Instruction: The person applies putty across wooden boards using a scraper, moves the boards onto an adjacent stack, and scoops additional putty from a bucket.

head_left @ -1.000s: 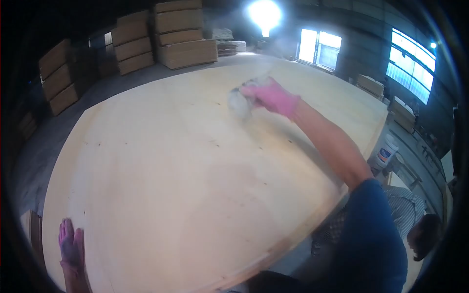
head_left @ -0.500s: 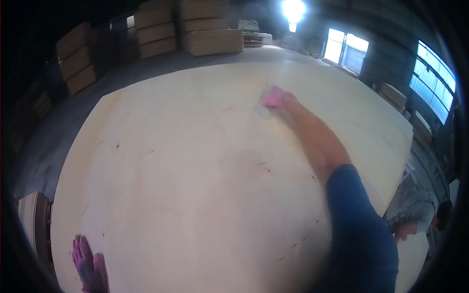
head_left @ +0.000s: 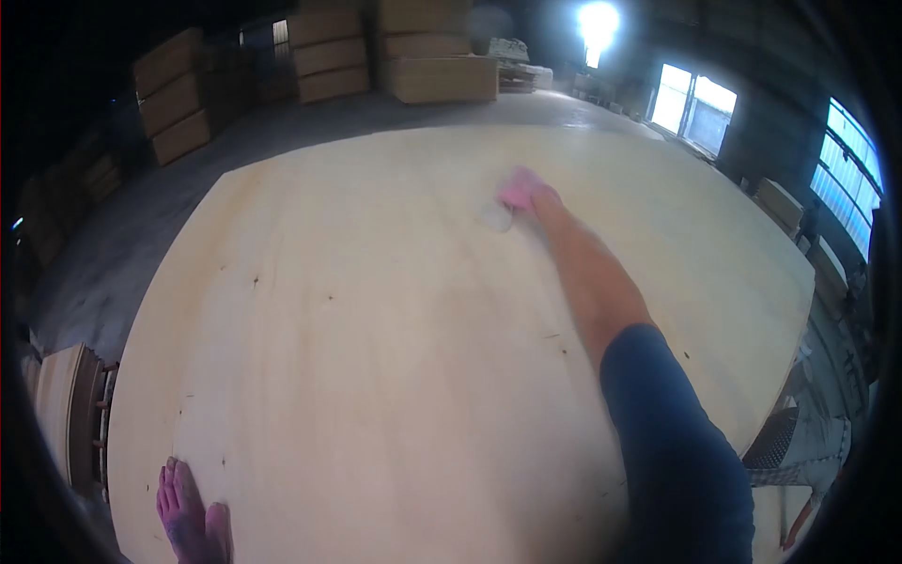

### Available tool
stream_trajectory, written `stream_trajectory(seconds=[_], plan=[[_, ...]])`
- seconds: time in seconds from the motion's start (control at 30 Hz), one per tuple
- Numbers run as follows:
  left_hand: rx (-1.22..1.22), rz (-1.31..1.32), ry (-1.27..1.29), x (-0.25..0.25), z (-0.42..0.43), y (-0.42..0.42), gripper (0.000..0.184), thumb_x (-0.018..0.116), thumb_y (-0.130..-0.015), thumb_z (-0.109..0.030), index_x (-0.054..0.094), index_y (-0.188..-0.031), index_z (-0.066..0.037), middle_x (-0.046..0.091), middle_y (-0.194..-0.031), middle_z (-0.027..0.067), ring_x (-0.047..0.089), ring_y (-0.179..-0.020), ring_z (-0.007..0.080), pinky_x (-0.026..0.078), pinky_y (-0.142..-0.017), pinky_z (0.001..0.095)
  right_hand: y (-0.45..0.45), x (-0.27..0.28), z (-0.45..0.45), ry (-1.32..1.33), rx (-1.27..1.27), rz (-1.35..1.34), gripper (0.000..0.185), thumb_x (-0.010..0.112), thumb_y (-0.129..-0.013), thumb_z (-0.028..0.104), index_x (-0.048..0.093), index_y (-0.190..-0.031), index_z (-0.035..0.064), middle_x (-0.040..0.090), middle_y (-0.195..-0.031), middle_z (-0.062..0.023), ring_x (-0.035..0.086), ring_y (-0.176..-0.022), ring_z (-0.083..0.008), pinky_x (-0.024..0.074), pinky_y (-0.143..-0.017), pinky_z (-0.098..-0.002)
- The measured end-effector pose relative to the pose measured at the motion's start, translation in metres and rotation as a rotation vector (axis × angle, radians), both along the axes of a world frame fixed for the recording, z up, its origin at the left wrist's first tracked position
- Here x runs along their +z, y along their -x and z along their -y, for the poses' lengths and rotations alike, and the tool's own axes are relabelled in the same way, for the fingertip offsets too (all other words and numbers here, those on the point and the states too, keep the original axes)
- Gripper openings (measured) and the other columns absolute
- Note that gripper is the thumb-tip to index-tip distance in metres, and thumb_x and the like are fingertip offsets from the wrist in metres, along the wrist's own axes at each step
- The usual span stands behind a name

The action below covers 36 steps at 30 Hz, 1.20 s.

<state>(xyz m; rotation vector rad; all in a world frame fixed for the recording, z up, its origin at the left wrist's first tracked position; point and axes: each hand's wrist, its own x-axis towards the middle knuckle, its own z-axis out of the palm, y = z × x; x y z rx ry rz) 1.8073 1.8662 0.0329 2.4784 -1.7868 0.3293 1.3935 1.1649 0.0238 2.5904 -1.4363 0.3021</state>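
A broad sheet of pale plywood (head_left: 404,376) with dark knots lies in front of me and fills most of the view. My right hand (head_left: 531,191), in a pink glove, reaches far across the sheet. Its fingers are closed on a pale, flat, rounded tool (head_left: 498,216), which is pressed to the wood and blurred by motion. At the lower left my left hand (head_left: 191,515), in a pink-purple glove, rests flat on the sheet with thumb and fingers apart. Nothing is in it.
A person in a checked sleeve (head_left: 799,449) is at the right edge of the sheet. Board stacks (head_left: 443,80) stand at the back, with another board stack (head_left: 64,399) at the left. Windows (head_left: 695,105) and a bright lamp (head_left: 598,23) are beyond.
The view has turned slightly left. Against the sheet, my right hand has slid a little left with the tool. My left hand stays in place; the person at the right has shifted.
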Motion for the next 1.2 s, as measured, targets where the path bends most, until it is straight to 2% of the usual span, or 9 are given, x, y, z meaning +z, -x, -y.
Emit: stream_trajectory(seconds=[0.17, 0.4, 0.63, 0.73, 0.77, 0.83, 1.03, 1.13, 1.2], plan=[[0.050, -0.140, 0.086, -0.020, -0.005, -0.007, 0.076, 0.059, -0.084, -0.032, 0.038, -0.143, 0.011, 0.041, -0.147, 0.0318, 0.035, -0.140, 0.0478, 0.025, -0.117, 0.0529, -0.006, 0.012, -0.071, -0.176, 0.106, 0.158, 0.023, 0.063, -0.082, 0.027, 0.070, -0.085, 0.0059, 0.069, -0.085, -0.0080, 0.063, -0.080, -0.0288, 0.0506, -0.075, -0.0416], [0.037, -0.127, 0.066, -0.020, -0.024, -0.008, 0.078, 0.067, -0.085, -0.033, 0.039, -0.142, 0.012, 0.039, -0.149, 0.0325, 0.034, -0.140, 0.0486, 0.024, -0.117, 0.0531, -0.053, 0.040, -0.276, -0.564, 0.103, 0.472, 0.044, 0.079, -0.076, 0.026, 0.068, -0.108, -0.0012, 0.067, -0.092, -0.0069, 0.061, -0.090, -0.0103, 0.0495, -0.074, -0.0256], [-0.401, -0.051, 0.012, -0.050, -0.079, -0.136, 0.079, 0.068, -0.086, -0.029, 0.035, -0.148, 0.008, 0.035, -0.155, 0.0266, 0.032, -0.146, 0.0382, 0.023, -0.120, 0.0469, -0.046, 0.056, -0.466, -0.874, 0.334, 1.038, 0.034, 0.077, -0.086, 0.019, 0.066, -0.114, 0.0037, 0.068, -0.103, -0.0049, 0.065, -0.092, -0.0139, 0.0535, -0.075, -0.0291], [-0.164, -0.936, 0.411, -0.061, -0.094, -0.245, 0.058, 0.057, -0.100, -0.029, 0.043, -0.143, 0.007, 0.046, -0.147, 0.0276, 0.041, -0.137, 0.0438, 0.035, -0.114, 0.0495, 0.023, 0.077, -0.541, -0.661, 0.129, 1.285, 0.030, 0.077, -0.088, 0.017, 0.067, -0.113, 0.0049, 0.070, -0.105, -0.0043, 0.068, -0.092, -0.0142, 0.0557, -0.075, -0.0292], [0.004, -0.034, 0.018, -0.020, -0.107, -0.223, 0.062, 0.061, -0.097, -0.030, 0.043, -0.142, 0.008, 0.046, -0.143, 0.0311, 0.043, -0.134, 0.0469, 0.037, -0.112, 0.0502, 0.044, 0.084, -0.551, -0.617, 0.091, 1.341, 0.030, 0.077, -0.088, 0.017, 0.067, -0.114, 0.0053, 0.070, -0.105, -0.0044, 0.068, -0.093, -0.0147, 0.0561, -0.075, -0.0295], [0.246, -0.135, -0.079, -0.003, -0.115, -0.231, 0.076, 0.039, -0.102, -0.055, 0.039, -0.148, 0.005, 0.033, -0.153, 0.0339, 0.030, -0.144, 0.0451, 0.022, -0.120, 0.0464, 0.085, 0.101, -0.554, -0.514, 0.032, 1.393, 0.030, 0.077, -0.088, 0.017, 0.067, -0.114, 0.0057, 0.070, -0.106, -0.0044, 0.069, -0.093, -0.0154, 0.0569, -0.075, -0.0301], [0.335, -0.174, 0.123, -0.020, -0.138, -0.262, 0.070, 0.043, -0.101, -0.046, 0.040, -0.147, 0.006, 0.037, -0.151, 0.0310, 0.034, -0.142, 0.0421, 0.025, -0.119, 0.0448, 0.183, 0.078, -0.520, -0.273, -0.254, 1.569, 0.029, 0.079, -0.086, 0.015, 0.068, -0.111, 0.0055, 0.070, -0.099, -0.0046, 0.068, -0.085, -0.0145, 0.0562, -0.066, -0.0275], [0.355, -0.165, 0.145, -0.022, -0.139, -0.265, 0.067, 0.045, -0.101, -0.042, 0.040, -0.146, 0.006, 0.039, -0.150, 0.0295, 0.035, -0.141, 0.0406, 0.026, -0.118, 0.0440, 0.239, 0.048, -0.497, -0.492, -0.167, 1.649, 0.021, 0.071, -0.092, 0.017, 0.067, -0.109, 0.0057, 0.069, -0.099, -0.0050, 0.067, -0.086, -0.0156, 0.0560, -0.069, -0.0311], [0.366, -0.161, 0.158, -0.023, -0.137, -0.263, 0.065, 0.047, -0.100, -0.039, 0.041, -0.146, 0.006, 0.040, -0.149, 0.0285, 0.036, -0.140, 0.0396, 0.028, -0.118, 0.0434, 0.257, 0.036, -0.492, -0.457, -0.429, 1.225, 0.020, 0.073, -0.090, 0.020, 0.069, -0.103, 0.0061, 0.070, -0.096, -0.0053, 0.066, -0.081, -0.0142, 0.0529, -0.063, -0.0297]])
